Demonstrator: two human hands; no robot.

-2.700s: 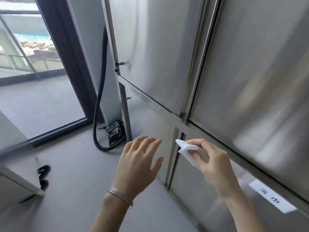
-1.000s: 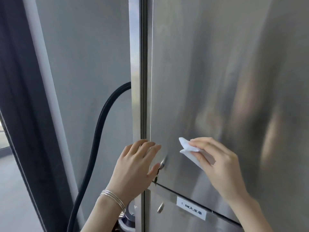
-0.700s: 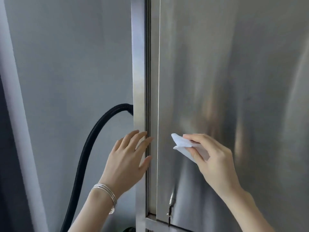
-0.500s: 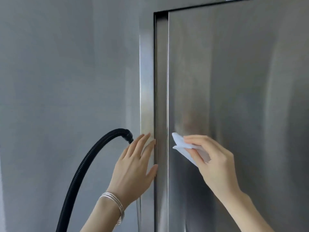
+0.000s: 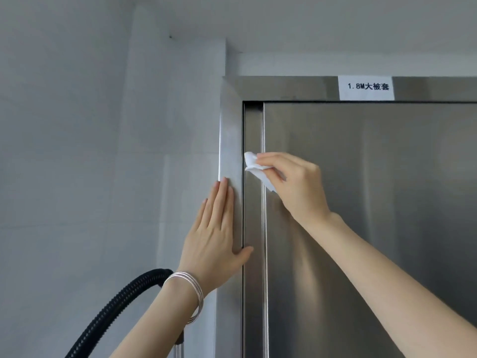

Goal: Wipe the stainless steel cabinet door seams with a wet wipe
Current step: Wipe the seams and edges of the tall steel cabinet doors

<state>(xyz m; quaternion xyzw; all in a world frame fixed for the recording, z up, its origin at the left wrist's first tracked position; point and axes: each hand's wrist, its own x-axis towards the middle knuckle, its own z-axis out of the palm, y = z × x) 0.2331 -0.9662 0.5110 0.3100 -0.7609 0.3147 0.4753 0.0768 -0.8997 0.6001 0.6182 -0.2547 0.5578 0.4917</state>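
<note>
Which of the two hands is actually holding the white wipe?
The right hand pinches the wet wipe at the vertical door seam. The left hand, wearing silver bangles, lies flat on the cabinet frame and holds nothing.

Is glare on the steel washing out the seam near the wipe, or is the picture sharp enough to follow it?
Head view: sharp, with no motion blur, and the label reads cleanly. Head view: soft vertical sheen streaks the door, but nothing is blown out. Head view: the dark seam beside the wet wipe is distinct from top to bottom.
</note>
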